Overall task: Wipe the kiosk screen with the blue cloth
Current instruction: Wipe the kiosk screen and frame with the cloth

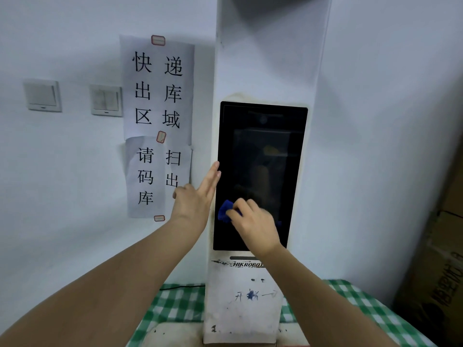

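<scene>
1. Right hand [253, 221] has its grip bunched around the blue cloth [225, 211], pressing it flat against the lower left part of the kiosk screen [260, 156]; only a fold of cloth shows past my fingers.
2. Left hand [198, 196] holds nothing: its fingers lie straight and wide, resting along the screen's left edge on the white kiosk post [265, 58], I judge to steady it.
3. I read this as the wiping step itself, mid-stroke near the bottom of the glass. The upper screen looks dark with faint reflections; whether it is clean I cannot tell.
4. Next move, as I judge it, calls for even pressure and sweeps upward and across to the right edge and top corners, keeping the cloth flat.
5. The post stands near the back edge of a desk under a green checked tablecloth [175, 306].
6. On the wall to the left hang paper signs [157, 91] and two light switches [42, 95]; a cardboard box [441, 271] leans at the right.
</scene>
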### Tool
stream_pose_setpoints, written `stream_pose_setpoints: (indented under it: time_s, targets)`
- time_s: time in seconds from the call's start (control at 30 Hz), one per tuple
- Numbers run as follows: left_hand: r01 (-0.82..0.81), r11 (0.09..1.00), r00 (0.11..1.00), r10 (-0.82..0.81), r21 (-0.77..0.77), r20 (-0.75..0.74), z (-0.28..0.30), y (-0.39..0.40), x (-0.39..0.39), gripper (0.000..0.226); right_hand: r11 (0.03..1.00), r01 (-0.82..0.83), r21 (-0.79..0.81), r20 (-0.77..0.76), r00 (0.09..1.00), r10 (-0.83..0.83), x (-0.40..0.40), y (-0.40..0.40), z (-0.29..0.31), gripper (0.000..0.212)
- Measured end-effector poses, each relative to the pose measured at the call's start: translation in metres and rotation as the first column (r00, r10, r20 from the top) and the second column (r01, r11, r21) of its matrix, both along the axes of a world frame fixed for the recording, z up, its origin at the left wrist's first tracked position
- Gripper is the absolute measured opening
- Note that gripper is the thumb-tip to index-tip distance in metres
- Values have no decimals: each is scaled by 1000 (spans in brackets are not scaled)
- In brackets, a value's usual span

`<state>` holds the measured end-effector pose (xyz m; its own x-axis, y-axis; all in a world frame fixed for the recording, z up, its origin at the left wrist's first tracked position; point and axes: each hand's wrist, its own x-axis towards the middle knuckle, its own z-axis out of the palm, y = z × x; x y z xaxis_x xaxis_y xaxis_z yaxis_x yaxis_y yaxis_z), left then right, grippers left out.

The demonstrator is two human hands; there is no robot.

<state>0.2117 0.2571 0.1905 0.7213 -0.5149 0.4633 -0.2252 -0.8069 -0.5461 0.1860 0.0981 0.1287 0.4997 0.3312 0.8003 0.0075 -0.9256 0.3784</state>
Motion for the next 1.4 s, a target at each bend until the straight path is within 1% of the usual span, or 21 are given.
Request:
stream_pose_setpoints:
  time_s: [0.1,0.17,0.23,0.3,0.37,0.47,0.53,0.6,0.7,0.73,0.8,0.87,0.93,0.97,1.0,1.07,1.13,1.17,1.23,1.33,1.4]
  targets:
    - [0,1000,1000,0,-19,-13,-1,-3,-2,88,996,-30,-87,-65,998,25,-2,-5,-2,28]
    - [-7,999,999,5,-45,-44,-1,-5,-3,89,999,-29,28,-21,999,29,-4,-8,12,23]
    - [-4,997,997,-2,-79,-75,-1,-8,-4,92,971,-19,238,58,998,6,-7,-11,29,19]
    - [-3,995,995,-6,-97,-95,0,-11,-4,94,951,1,310,93,995,-31,-8,-14,36,18]
    - [-13,995,993,1,-104,-116,-1,-12,-4,94,972,29,232,70,996,-47,-7,-15,25,20]
    - [-15,996,994,4,-91,-112,-1,-12,-5,93,1000,14,-4,-16,1000,-14,-10,-21,2,25]
    - [-20,997,994,11,-76,-108,-1,-12,-5,94,991,-9,-132,-59,998,1,-13,-27,5,25]
    - [-25,997,993,17,-67,-114,0,-11,-5,94,995,5,-103,-23,1000,-8,-15,-32,22,21]
    - [-34,998,992,27,-56,-122,0,-13,-6,95,985,47,169,52,997,-56,-15,-31,36,21]
    - [-38,998,991,31,-53,-128,0,-14,-7,95,978,53,201,59,996,-66,-14,-30,32,21]
    - [-43,998,989,35,-52,-144,1,-17,-9,94,990,57,131,41,997,-63,-13,-30,17,24]
    - [-46,998,986,37,-52,-161,1,-17,-10,94,999,42,-32,-2,999,-42,-16,-35,6,28]
    - [-46,998,987,39,-41,-159,2,-16,-11,95,988,13,-153,-41,999,-19,-20,-42,13,28]
    - [-47,998,987,41,-36,-156,3,-15,-11,95,986,15,-166,-40,999,-22,-21,-45,21,26]
    - [-48,998,987,42,-31,-155,3,-15,-11,96,990,32,-139,-16,999,-34,-22,-47,30,24]
    - [-46,999,986,41,-23,-164,3,-15,-13,95,998,63,16,52,997,-64,-22,-49,41,21]
    - [-38,999,985,33,-28,-172,3,-17,-14,93,986,64,154,91,993,-79,-21,-46,38,19]
    - [-34,999,984,28,-37,-174,2,-18,-15,93,981,64,181,92,992,-81,-21,-45,31,20]
    - [-34,998,984,23,-62,-179,1,-19,-14,93,991,63,118,50,996,-69,-21,-46,17,26]
    - [-61,993,982,42,-102,-183,-2,-22,-10,95,982,25,-189,-59,998,-36,-27,-55,15,30]
    - [-84,989,983,62,-125,-174,-6,-26,-7,95,960,15,-279,-73,997,-36,-30,-61,30,25]
